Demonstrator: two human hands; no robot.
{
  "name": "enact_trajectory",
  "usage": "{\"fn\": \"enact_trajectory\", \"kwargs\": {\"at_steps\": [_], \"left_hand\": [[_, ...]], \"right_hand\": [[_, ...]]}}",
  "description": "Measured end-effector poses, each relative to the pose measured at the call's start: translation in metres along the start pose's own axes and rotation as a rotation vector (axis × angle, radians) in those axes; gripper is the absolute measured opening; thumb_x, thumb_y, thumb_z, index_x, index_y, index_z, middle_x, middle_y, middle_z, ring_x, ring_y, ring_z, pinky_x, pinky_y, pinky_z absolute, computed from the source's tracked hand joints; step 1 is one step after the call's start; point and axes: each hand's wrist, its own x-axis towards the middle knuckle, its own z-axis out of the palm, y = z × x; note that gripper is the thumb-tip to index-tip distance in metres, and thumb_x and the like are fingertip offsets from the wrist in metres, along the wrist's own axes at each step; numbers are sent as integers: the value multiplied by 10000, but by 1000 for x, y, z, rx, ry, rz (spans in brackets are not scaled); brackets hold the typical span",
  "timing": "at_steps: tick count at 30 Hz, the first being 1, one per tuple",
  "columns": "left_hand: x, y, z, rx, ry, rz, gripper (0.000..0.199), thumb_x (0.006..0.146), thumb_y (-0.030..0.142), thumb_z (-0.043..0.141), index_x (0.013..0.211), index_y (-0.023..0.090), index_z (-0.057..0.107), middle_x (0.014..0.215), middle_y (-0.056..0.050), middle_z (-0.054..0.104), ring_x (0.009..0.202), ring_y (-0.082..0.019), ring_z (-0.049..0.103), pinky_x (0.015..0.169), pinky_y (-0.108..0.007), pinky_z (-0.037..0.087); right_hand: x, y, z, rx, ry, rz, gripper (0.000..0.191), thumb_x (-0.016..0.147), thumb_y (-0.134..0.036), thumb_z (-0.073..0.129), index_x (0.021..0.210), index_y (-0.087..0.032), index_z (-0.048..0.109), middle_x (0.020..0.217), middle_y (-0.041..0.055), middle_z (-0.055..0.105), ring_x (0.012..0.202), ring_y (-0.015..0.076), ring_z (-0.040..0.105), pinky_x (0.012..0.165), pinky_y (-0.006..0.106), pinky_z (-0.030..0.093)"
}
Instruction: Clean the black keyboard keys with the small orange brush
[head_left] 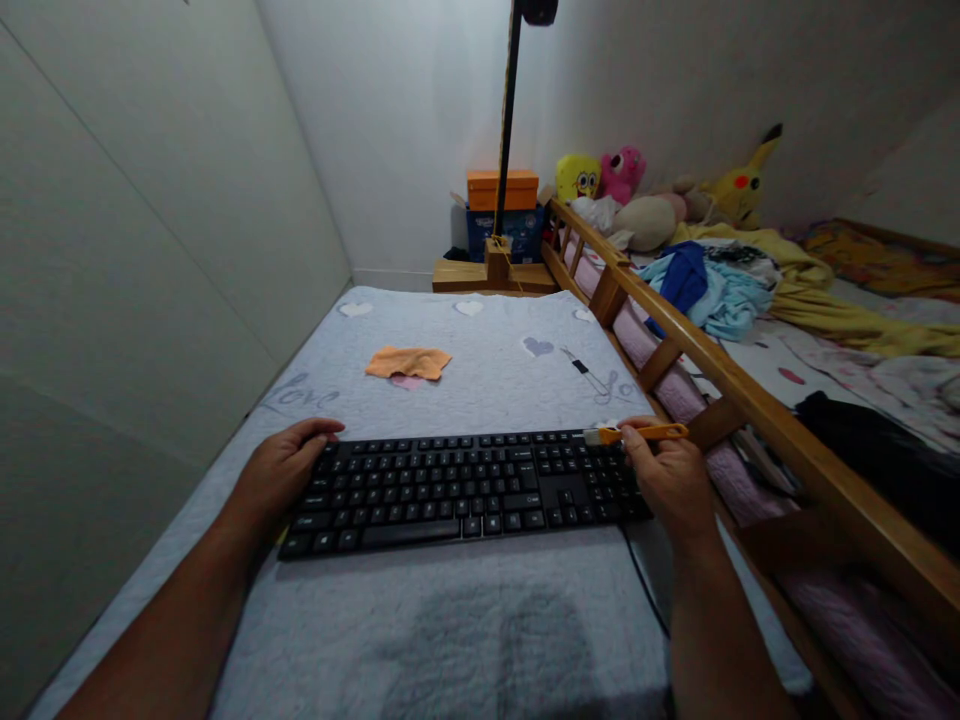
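Observation:
A black keyboard (465, 482) lies on the pale quilted cover, its space bar edge towards the wall and my side facing its number pad at an angle I see from above. At its left end my left hand (289, 465) grips the edge, thumb along the top corner. My right hand (667, 470) is closed round the orange handle of a small brush (641, 433), whose pale bristles point left over the top right keys. That hand also sits against the keyboard's right end. Farther back rests a crumpled orange cloth (409, 362).
A thin wire tool with a black band (580, 367) lies at the back right. A wooden bed rail (697, 350) runs along the right side, with clothes and plush toys beyond. A wall (135, 250) borders the left. The keyboard's cable (645, 580) trails towards me.

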Motion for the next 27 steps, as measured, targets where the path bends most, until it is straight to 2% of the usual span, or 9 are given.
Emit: {"fn": "enact_trajectory", "kwargs": {"at_steps": [5,12,19,27], "left_hand": [[1,-4,1,4,-6,2,450,807,449,544,1103,174,741,973,-60,762,834,-250,677,683,-306,490],[-1,1,0,26,-13,7,456,809,448,537,1108,171,742,971,-70,768,825,-258,681,689,-318,499],[1,-1,0,32,-14,16,437,818,432,532,1104,176,742,969,-65,763,868,-262,684,709,-314,501],[-4,4,1,-8,0,-9,438,817,438,543,1110,179,741,918,-63,766,801,-259,680,660,-318,502]], "right_hand": [[-2,-1,2,-41,-36,-8,377,894,-512,522,806,-200,715,730,60,735,681,231,687,733,337,522],[-5,1,-6,-60,-97,28,373,883,-504,524,793,-197,715,615,36,667,613,223,648,621,311,480],[-10,1,-13,-31,-147,65,362,873,-489,530,770,-190,705,586,17,632,557,199,603,562,291,441],[-16,5,-23,12,-207,110,352,859,-491,569,741,-190,707,592,21,630,550,190,581,529,287,422]]}}
